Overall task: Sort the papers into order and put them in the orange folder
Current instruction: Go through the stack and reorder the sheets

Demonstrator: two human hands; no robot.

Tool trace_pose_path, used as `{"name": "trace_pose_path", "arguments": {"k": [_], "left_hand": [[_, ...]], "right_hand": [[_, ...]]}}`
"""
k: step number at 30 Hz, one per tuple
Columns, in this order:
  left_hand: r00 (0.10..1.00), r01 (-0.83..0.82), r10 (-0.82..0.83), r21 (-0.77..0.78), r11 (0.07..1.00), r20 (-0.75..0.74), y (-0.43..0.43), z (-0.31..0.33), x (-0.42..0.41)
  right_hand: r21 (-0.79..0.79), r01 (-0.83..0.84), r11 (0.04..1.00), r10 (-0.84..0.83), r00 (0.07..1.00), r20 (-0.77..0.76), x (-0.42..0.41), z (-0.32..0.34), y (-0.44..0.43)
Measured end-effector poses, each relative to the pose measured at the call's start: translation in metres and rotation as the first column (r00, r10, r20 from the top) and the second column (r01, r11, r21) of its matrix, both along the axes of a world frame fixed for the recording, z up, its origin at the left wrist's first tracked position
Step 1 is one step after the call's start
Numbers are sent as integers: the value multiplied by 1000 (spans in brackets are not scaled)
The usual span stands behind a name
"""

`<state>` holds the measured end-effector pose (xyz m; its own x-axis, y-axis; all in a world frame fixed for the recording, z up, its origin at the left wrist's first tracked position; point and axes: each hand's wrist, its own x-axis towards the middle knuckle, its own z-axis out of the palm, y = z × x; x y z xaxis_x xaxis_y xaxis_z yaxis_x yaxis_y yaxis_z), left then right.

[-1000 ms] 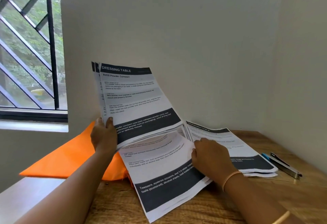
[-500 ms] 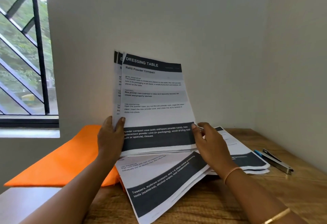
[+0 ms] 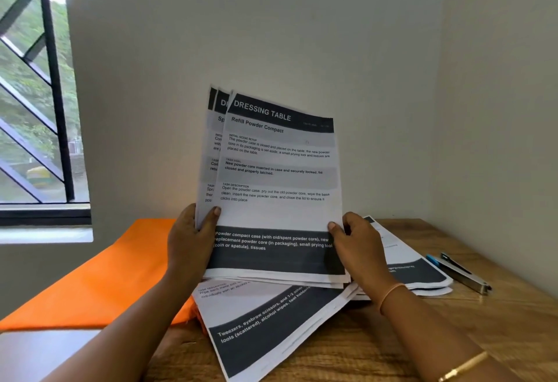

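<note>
The step in hand looks like the sorting itself: the person holds a sheaf of papers (image 3: 277, 182) upright over the middle of the table (image 3: 498, 321), its front page headed "Dressing Table, Refill Powder Compact", with two more pages fanned out behind its left edge. The left hand (image 3: 190, 239) grips the sheaf's lower left edge, thumb pressed on the front and fingers curled behind; the right hand (image 3: 359, 248) pinches the lower right edge the same way, thumb in front. Whether the sheaf's bottom edge rests on the pages below cannot be told. Unsorted pages lie flat beneath it: a loose sheet (image 3: 271, 330) angled toward the near edge, and a small pile (image 3: 407, 270) toward the right edge, just beside a metal stapler (image 3: 465, 276). The orange folder (image 3: 99, 279) lies closed along the table's left edge, jutting out past it, its near corner tucked under the loose sheet. Next, I judge, one hand must let go to take another page, so the other needs a firm hold to keep the fan from slipping.
</note>
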<state>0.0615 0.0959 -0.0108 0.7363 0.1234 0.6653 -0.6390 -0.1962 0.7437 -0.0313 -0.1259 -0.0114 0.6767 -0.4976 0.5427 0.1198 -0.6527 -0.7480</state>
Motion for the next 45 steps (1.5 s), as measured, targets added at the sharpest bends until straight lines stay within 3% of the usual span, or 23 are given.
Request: {"name": "trace_pose_path", "arguments": {"k": [9, 24, 33, 39, 45], "left_hand": [[989, 82, -86, -42, 996, -120, 3, -3, 5], [982, -1, -6, -34, 999, -187, 12, -2, 12], [955, 186, -182, -4, 982, -234, 6, 1, 0], [964, 162, -160, -11, 987, -213, 8, 0, 3], [977, 50, -68, -97, 994, -200, 18, 0, 13]], "right_hand": [[78, -15, 997, 9, 997, 71, -1, 0, -7], [233, 63, 970, -95, 987, 128, 3, -2, -35], [99, 18, 995, -29, 994, 109, 1, 1, -21], [99, 16, 995, -28, 993, 117, 0, 0, -21], [122, 123, 985, -139, 981, 134, -3, -3, -34]]}}
